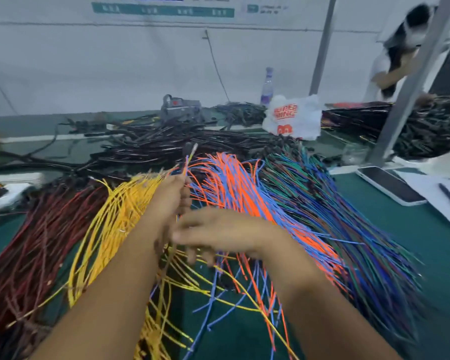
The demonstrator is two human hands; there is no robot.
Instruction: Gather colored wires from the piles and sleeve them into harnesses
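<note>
Left hand pinched a few wires, upright. Right hand blurred, fingers spread beside it. Five wire piles around both hands: red, yellow, orange-blue, green-blue, black sleeved harnesses beyond.

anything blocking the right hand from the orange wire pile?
Nothing visible. The right hand, blurred, hovers right at the near edge of the orange wires, with no other object between them. The left hand holds a few wires upright, off to the side.

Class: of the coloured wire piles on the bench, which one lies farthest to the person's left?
The dark red pile, at the left edge, beyond the yellow pile; orange-blue and green-blue piles lie rightward.
</note>
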